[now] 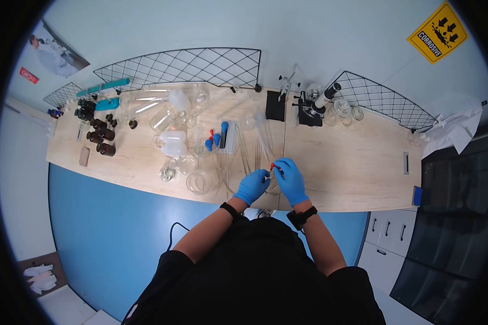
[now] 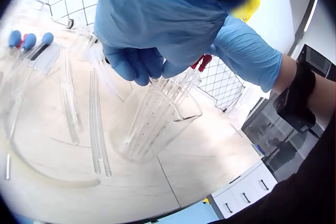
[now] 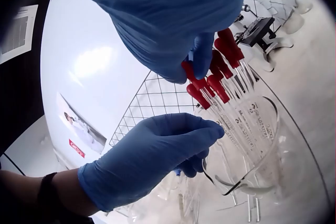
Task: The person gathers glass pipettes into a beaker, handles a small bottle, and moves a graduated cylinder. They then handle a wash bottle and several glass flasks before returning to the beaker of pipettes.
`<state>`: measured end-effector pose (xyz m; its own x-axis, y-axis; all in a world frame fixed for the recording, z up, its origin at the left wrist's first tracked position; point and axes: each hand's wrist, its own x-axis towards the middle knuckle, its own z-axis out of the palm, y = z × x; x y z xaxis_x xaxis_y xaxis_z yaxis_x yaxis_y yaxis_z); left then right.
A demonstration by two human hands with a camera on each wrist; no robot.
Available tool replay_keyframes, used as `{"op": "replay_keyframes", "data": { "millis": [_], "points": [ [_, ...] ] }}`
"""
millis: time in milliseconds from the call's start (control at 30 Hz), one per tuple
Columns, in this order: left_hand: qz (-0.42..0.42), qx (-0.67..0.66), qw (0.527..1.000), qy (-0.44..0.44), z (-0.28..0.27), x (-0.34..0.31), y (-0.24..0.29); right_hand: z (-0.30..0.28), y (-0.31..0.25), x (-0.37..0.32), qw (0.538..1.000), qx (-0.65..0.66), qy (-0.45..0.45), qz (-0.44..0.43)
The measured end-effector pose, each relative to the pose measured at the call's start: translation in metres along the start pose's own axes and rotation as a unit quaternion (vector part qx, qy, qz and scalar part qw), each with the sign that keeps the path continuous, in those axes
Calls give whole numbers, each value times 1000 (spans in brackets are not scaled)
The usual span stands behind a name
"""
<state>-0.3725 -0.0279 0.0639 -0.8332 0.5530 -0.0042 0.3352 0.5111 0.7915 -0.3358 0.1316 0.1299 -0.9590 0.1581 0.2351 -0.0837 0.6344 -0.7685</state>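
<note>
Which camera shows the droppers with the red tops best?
The right wrist view: the red-topped droppers stand close and clear in the beaker, the right hand pinching one. The left wrist view shows mostly their glass stems, red nearly hidden; the head view shows only a red speck.

Head view: the beaker [image 1: 273,187] is mostly buried under the left hand [image 1: 253,186] and right hand [image 1: 290,180]. The red-bulbed pipettes [image 1: 273,166] are just a red speck, too small to count. Left wrist view: the left hand runs off the edge at 12 o'clock and its fingertips [image 2: 142,71] cover the pipette tops. Right wrist view: the right hand is cropped at 12 too, and I can't tell which bulb it's pinching. The beaker's base blurs out around 5 o'clock.
</note>
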Motion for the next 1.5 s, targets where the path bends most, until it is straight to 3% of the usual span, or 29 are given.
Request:
{"op": "replay_keyframes", "data": {
  "millis": [200, 300, 500, 600, 667, 700, 767, 800, 867, 967, 1133, 1200, 1300, 1433, 1500],
  "points": [
    [-5, -11, 1000, 11, 5, 1, -7, 0, -1, 1, 998, -20, -38, 35],
    [14, -30, 999, 11, 2, 3, -7, 2, -2, 2, 999, -50, -9, -6],
    [5, -55, 998, 9, -8, -4, -4, -10, -28, 7, 998, 59, 33, -4],
    [-9, -95, 994, 44, -16, -18, -16, -8, -50, 24, 998, 65, -1, -26],
    [-50, -71, 993, 83, -14, -29, -41, 10, -66, 37, 986, 119, -103, 53],
    [-52, -72, 992, 86, -10, -36, -55, 25, -68, 41, 986, 118, -106, 51],
    [-121, -78, 983, 110, -3, -43, -76, 65, -59, 52, 964, 60, -217, 144],
    [-124, -79, 983, 114, -6, -43, -77, 86, -51, 55, 963, 59, -221, 141],
    [-139, -2, 984, 109, -14, -46, -76, 127, -35, 57, 968, 6, -250, 20],
    [-127, -43, 980, 149, -10, -47, -88, 172, -28, 72, 934, 41, -343, 90],
    [-140, -10, 977, 158, -9, -51, -103, 230, 11, 85, 956, 24, -293, 20],
    [-171, -40, 974, 141, -12, -57, -104, 235, 16, 86, 955, 30, -295, -3],
    [-179, -107, 969, 129, -19, -55, -105, 221, 9, 96, 943, -6, -331, 38],
    [-186, -145, 960, 154, -10, -50, -113, 217, 13, 105, 933, -151, -325, -31],
    [-235, -173, 950, 113, -20, -48, -108, 222, 12, 106, 929, -183, -318, -44]
  ]
}}
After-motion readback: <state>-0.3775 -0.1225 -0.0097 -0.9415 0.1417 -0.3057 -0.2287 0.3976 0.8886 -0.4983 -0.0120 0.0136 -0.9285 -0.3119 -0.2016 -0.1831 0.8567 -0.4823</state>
